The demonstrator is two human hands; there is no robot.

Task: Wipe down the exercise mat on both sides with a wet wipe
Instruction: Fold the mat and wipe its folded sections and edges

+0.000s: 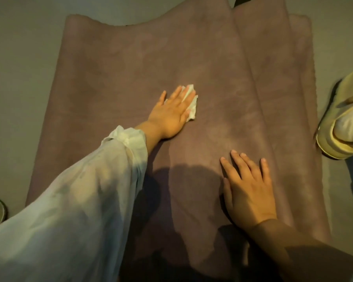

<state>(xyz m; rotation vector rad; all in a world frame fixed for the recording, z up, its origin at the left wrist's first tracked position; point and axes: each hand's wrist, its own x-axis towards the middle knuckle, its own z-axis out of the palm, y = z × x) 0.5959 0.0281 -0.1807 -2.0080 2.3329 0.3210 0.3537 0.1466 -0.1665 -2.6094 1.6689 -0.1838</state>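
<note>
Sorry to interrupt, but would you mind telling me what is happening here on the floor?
A person is wiping a mauve exercise mat that lies spread on the floor. The left hand, in a sheer white sleeve, presses a white wet wipe flat against the middle of the mat with straight fingers. The right hand rests flat on the mat nearer the person, apparently steadying it. The mat has lengthwise ripples along its right side, and a pale yellow slipper sits on the floor beside its right edge.
</note>
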